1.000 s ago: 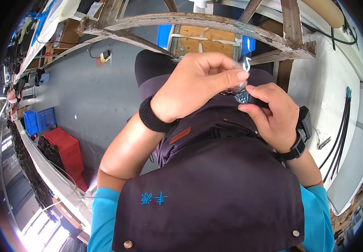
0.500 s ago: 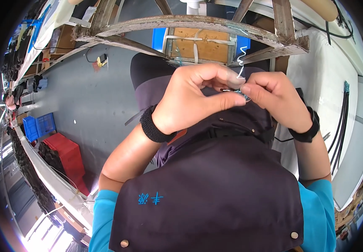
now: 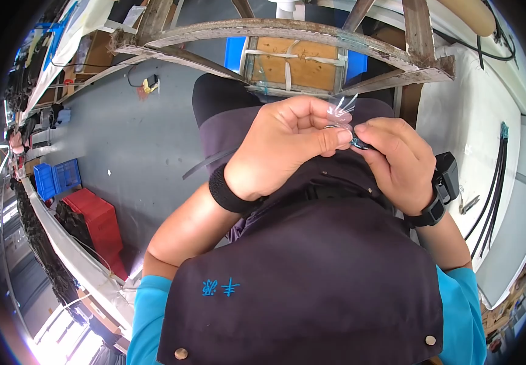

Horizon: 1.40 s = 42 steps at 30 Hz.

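Note:
My left hand [image 3: 287, 149] is closed in front of my chest, its thumb and fingers pinching a small clear plastic bag [image 3: 340, 110] with a metal ring at its mouth. My right hand [image 3: 397, 161] meets it from the right and pinches a small dark part [image 3: 359, 144] between thumb and forefinger, touching the left thumb. Both hands hover over my lap and dark apron [image 3: 311, 274]. A black wristband sits on my left wrist, a black watch on the right. What lies inside the bag is too small to tell.
A curved wooden frame [image 3: 287, 30] arches ahead of my knees, with a wooden board and blue panel behind it. A white-covered table [image 3: 463, 97] with black cables [image 3: 497, 170] runs along the right. Red [image 3: 95, 216] and blue crates [image 3: 53, 179] stand on the grey floor at left.
Both hands shifted slightly: the right hand rose from below the left to level with it, and the clear bag now sticks up between the fingertips.

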Tool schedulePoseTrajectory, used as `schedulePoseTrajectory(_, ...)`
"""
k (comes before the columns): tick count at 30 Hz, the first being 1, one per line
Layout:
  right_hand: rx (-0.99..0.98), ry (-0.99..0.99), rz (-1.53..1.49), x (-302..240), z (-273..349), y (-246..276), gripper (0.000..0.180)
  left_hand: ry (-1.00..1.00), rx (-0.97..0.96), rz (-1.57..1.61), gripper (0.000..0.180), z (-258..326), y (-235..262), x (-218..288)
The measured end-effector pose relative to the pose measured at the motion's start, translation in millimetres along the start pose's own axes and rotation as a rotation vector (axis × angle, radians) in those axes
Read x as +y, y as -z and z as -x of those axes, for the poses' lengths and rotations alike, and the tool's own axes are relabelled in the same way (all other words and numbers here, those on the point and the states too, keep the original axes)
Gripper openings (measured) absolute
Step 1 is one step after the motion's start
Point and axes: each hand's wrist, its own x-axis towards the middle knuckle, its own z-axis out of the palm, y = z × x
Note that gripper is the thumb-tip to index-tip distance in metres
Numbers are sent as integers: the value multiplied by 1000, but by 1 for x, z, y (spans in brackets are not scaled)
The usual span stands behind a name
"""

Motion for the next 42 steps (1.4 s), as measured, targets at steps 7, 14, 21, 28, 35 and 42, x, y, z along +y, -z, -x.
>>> schedulePoseTrajectory(7, -194, -139, -65, -10, -13, 14, 12, -72, -22, -252, 14, -13, 4, 16)
schedulePoseTrajectory(14, -472, -920, -886, 9, -25, 23, 30, -236, -88, -197, 25, -1, 5, -2)
schedulePoseTrajectory(21, -147, -451, -359, -8, -15, 12, 39, -113, 95, -24, 21, 7, 3, -8)
schedulePoseTrajectory(28, -67, -39, -70, -9, -8, 0, 26, -27, 35, 43, 25, 10, 3, -7)
schedulePoseTrajectory(35, -181, -360, -316, -8, -17, 7, 13, -182, 18, -53, 28, 15, 4, -20)
schedulePoseTrajectory(42, -409, -1077, -1025, -3, -18, 20, 24, -209, 192, 3, 14, 9, -11, -37)
